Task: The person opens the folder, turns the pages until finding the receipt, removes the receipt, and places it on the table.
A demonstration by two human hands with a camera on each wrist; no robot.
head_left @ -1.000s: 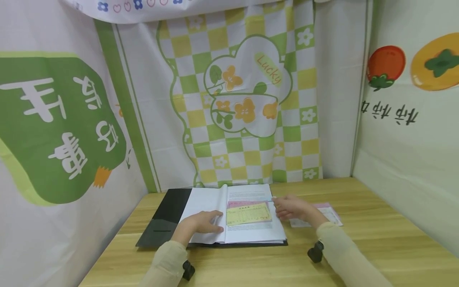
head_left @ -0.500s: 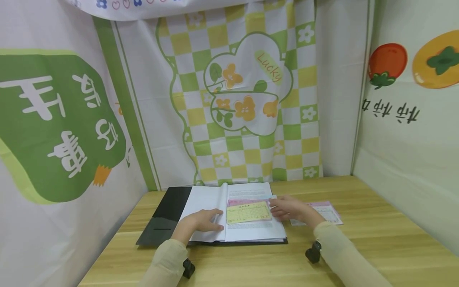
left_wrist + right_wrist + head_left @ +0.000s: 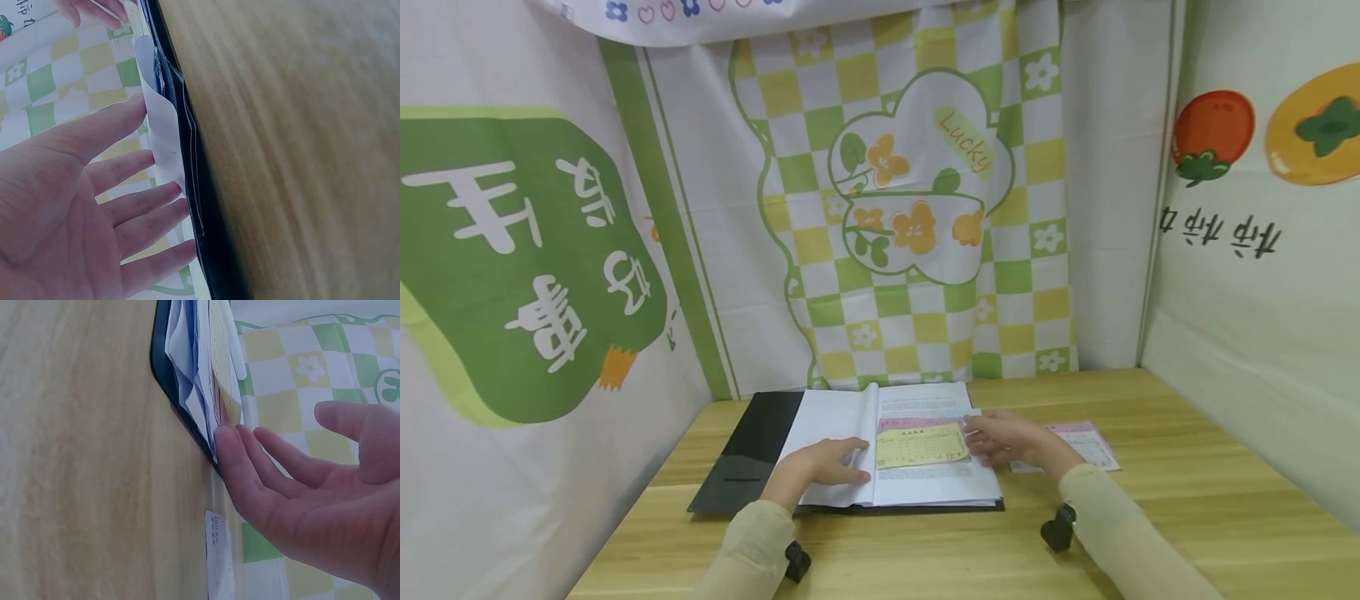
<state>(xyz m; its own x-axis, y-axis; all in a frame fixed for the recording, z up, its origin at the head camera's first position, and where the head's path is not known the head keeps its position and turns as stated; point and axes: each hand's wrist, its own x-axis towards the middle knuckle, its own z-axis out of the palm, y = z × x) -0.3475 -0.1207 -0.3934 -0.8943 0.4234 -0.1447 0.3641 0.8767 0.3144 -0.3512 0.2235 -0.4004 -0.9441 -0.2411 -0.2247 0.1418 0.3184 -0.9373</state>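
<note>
your left hand (image 3: pixel 823 463), fingers apart, rests on the folder (image 3: pixel 758 446); your right hand (image 3: pixel 1006 438), relaxed, touches the yellow slip (image 3: pixel 921 445) already there; a white slip (image 3: pixel 1092 448) lies outside on the worktop (image 3: pixel 925 554).

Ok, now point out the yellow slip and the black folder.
Yellow slip (image 3: pixel 922 446), head view, middle of its printed face.
Black folder (image 3: pixel 751 446), head view, the opened cover at picture left.
</note>
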